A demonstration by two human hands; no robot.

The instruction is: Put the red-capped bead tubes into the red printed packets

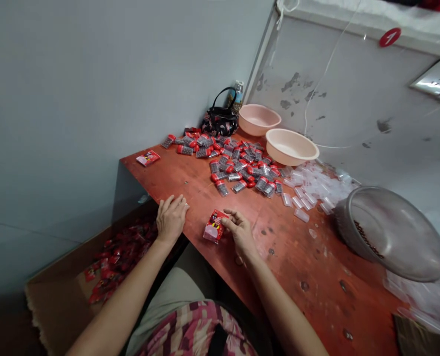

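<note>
My right hand [239, 232] pinches a small red packet [213, 228] with a cartoon print and a pink lower part, held just over the red tabletop near its front edge. My left hand [172, 216] rests at the table edge with its fingers bent; a small pale bit shows at its fingertips, too small to make out. Farther back on the red table [190, 185] lies a pile of small clear containers with red caps and dark contents [238, 165]. Another red packet [148, 158] lies flat near the table's left corner.
Below the table's left edge, a cardboard box [52, 291] holds many red packets [119, 252]. A pink basin [259, 118], a cream basin [292, 147], a black handbag [220, 122] and a bottle [237, 94] stand behind. Empty clear containers [312, 185] lie beside a grey tub [394, 232].
</note>
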